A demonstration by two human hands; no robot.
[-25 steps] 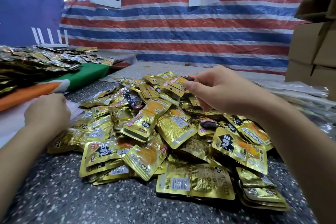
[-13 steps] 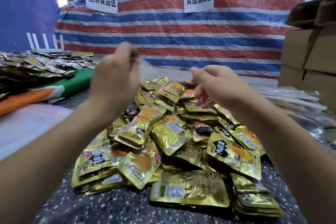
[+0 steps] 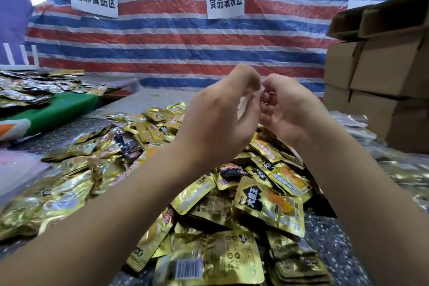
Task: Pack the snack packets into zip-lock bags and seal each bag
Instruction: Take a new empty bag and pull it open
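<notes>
A single wide-angle camera on the person's head looks forward and slightly down across the speckled table (image 3: 336, 253), with straight edges bowing toward the frame's borders. It sits close above the forearms, so the left hand (image 3: 218, 123) and right hand (image 3: 285, 109) fill the centre, raised above the heap of gold snack packets (image 3: 255, 204), while the striped tarpaulin wall (image 3: 185, 37) faces it beyond the table's far end. Cardboard boxes (image 3: 380, 72) close off the right edge, and the left edge is blurred, perhaps by a clear plastic sheet near the lens.
</notes>
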